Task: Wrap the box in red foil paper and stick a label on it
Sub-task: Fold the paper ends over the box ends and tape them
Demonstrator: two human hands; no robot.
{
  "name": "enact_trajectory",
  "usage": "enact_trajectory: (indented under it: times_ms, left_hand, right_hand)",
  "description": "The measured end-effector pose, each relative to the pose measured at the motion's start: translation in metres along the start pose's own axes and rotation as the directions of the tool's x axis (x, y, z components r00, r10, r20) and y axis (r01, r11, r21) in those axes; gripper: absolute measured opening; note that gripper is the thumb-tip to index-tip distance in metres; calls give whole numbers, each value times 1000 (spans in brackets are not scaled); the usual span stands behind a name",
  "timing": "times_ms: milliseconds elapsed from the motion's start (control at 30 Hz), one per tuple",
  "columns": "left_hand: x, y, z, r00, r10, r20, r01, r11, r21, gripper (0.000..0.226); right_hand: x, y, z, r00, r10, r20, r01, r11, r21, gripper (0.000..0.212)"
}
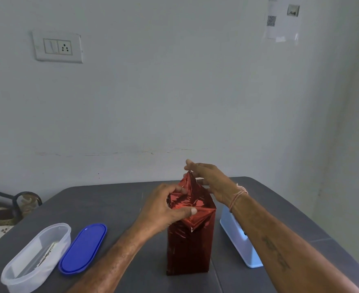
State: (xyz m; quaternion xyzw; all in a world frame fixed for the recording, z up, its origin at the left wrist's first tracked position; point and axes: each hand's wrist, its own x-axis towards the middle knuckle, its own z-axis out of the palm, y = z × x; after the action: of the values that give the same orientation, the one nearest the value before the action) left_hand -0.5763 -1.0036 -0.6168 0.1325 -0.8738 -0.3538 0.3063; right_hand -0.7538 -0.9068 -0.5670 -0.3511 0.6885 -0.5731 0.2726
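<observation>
Risk 1, nearest: the box [188, 248] stands on end near the middle of the table [115, 199], tall on a narrow base. In my judgement a sideways tug from above could tip it toward the blue lid [83, 248] at 8 o'clock or the pale blue holder [240, 240] just beside it at 3 o'clock. Risk 2: my left hand [163, 210] grips the top end, thumb [190, 211] pressed on the near flap and fingers curled over the 9 o'clock edge; if that grip eases, the fold would likely spring open. Risk 3, farthest: my right hand [210, 180] pinches the raised peak of the red foil paper [192, 199] at 12 o'clock, and pulling too hard may tear this thin sheet. Condition: the sides are covered and fairly smooth with light creases. The top is crumpled, 1 triangular flap is upright and unsealed, and a small corner pokes out at the near edge. I see no label on it.
</observation>
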Motion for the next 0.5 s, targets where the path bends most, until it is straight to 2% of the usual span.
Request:
enact_trajectory:
  times_ms: [133, 300, 367, 433, 500]
  left_hand:
    - [1, -2, 0, 1000, 8, 6, -8, 1000, 6, 56]
    - [2, -1, 1, 1000, 14, 17, -14, 1000, 2, 62]
    - [3, -1, 0, 1000, 15, 22, -15, 1000, -1, 65]
    - [3, -3, -2, 1000, 14, 28, -14, 1000, -7, 67]
    - [4, -4, -3, 999, 5, 33, -5, 1000, -2, 70]
  right_hand:
    - [0, -4, 3, 996, -90, -1, 90, 996, 21, 28]
    - [4, -1, 9, 986, -127, -106, 140, 983, 123, 23]
    - [-2, 0, 6, 968, -183, -172, 191, 981, 35, 23]
    - [-13, 4, 0, 925, -308, -224, 292, 951, -103, 16]
    - [-26, 11, -8, 886, -420, -196, 380, 901, -211, 10]
